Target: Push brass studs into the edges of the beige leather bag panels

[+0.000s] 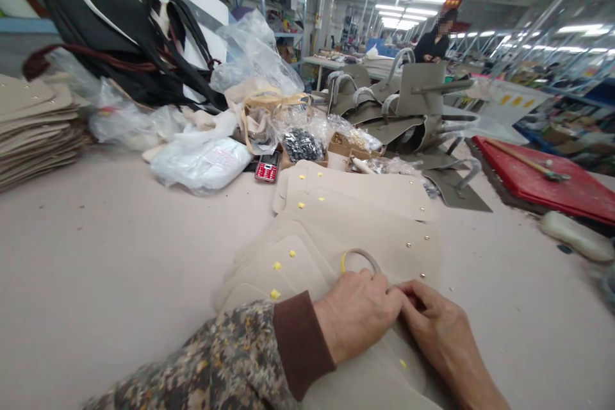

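Beige flat panels (355, 218) lie overlapped in front of me, with small yellow bits and metal studs along their edges. My left hand (358, 307) is closed over a thin looped strip (361, 252), yellow on one side and greyish on the other, whose curve rises behind the knuckles. Against its fingertips, my right hand (435, 320) is pinched, thumb and forefinger pressed together. What lies between those fingertips is hidden. Both hands are low over the panels.
At left stands a stack of beige panels (36, 131). Plastic bags (202, 160), a red box (267, 168) and a bag of black pieces (302, 143) lie behind. Olive handled pieces (398, 115), a red slab (552, 179) and a hammer (533, 163) are at right. A person (432, 45) stands beyond.
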`<control>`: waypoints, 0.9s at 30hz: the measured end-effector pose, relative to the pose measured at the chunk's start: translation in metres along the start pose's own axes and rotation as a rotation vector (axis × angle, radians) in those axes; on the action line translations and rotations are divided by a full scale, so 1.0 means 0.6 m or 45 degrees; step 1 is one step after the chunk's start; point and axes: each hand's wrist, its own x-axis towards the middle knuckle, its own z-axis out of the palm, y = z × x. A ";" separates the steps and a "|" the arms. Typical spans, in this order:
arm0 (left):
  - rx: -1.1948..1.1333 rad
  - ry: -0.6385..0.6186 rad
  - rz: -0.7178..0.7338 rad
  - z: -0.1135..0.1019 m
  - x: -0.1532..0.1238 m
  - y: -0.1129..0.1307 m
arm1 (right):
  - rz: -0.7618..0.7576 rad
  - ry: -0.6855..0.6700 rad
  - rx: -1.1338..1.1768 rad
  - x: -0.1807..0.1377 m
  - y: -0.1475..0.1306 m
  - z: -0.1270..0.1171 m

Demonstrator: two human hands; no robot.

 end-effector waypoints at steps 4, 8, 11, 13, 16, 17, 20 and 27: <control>-0.022 0.045 0.057 -0.013 0.004 -0.009 | 0.078 -0.150 -0.026 -0.018 0.003 -0.003; -0.180 0.091 0.079 -0.018 0.007 -0.025 | 0.105 -0.088 0.025 -0.015 0.003 -0.002; -0.307 0.218 0.035 -0.010 0.008 -0.034 | 0.143 -0.014 0.345 -0.010 0.008 -0.014; -0.369 0.323 0.049 -0.001 0.009 -0.039 | 0.146 0.060 0.569 -0.010 0.011 -0.026; -0.392 0.385 0.086 0.007 0.008 -0.039 | -0.091 0.157 0.624 -0.016 0.004 -0.038; -0.386 0.391 0.097 0.009 0.008 -0.038 | -0.219 0.171 0.581 -0.019 -0.002 -0.039; -0.357 0.396 0.130 0.009 0.007 -0.034 | -0.526 0.194 0.448 -0.023 -0.020 -0.036; -0.367 0.293 0.150 0.011 0.008 -0.031 | -0.655 0.335 0.228 -0.023 -0.028 -0.017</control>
